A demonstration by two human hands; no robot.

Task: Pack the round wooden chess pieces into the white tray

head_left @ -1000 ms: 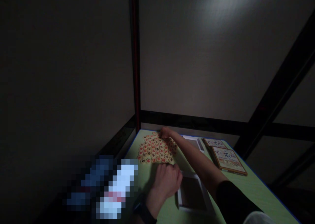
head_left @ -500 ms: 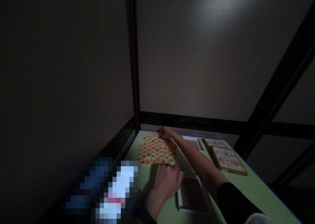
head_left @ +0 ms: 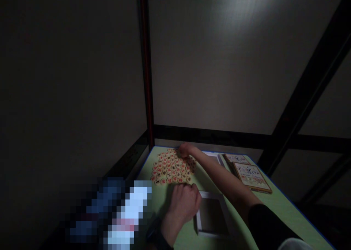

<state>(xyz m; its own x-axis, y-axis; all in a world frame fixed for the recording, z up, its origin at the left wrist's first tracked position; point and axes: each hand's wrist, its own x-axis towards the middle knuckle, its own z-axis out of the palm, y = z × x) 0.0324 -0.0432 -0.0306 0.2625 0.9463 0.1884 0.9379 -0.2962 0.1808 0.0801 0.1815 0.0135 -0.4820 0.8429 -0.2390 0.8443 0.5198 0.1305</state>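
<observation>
Many round wooden Chinese chess pieces [head_left: 170, 171] with red and black characters lie packed together on a green table [head_left: 255, 215]. My right hand [head_left: 187, 150] reaches to the far right side of these pieces, its fingers curled down onto them. Whatever is between those fingertips is too small and dark to make out. Nearer to me, my left hand [head_left: 185, 200] rests with bent fingers just in front of the closest row. Its palm faces down, so anything under it is hidden. Beside it on the right is a shallow white-rimmed box [head_left: 199, 220] with a dark inside.
Farther back, a second white box part [head_left: 215, 155] lies partly behind my right arm. Two printed flat boxes [head_left: 253, 176] overlap on the right side of the table. Grey walls [head_left: 214, 78] stand close behind the table and to its left. A blurred-out patch [head_left: 126, 215] covers the lower left.
My right hand has shifted slightly at the far right side of the pieces, its fingers lower. My left hand keeps its place by the box. The view has turned a little.
</observation>
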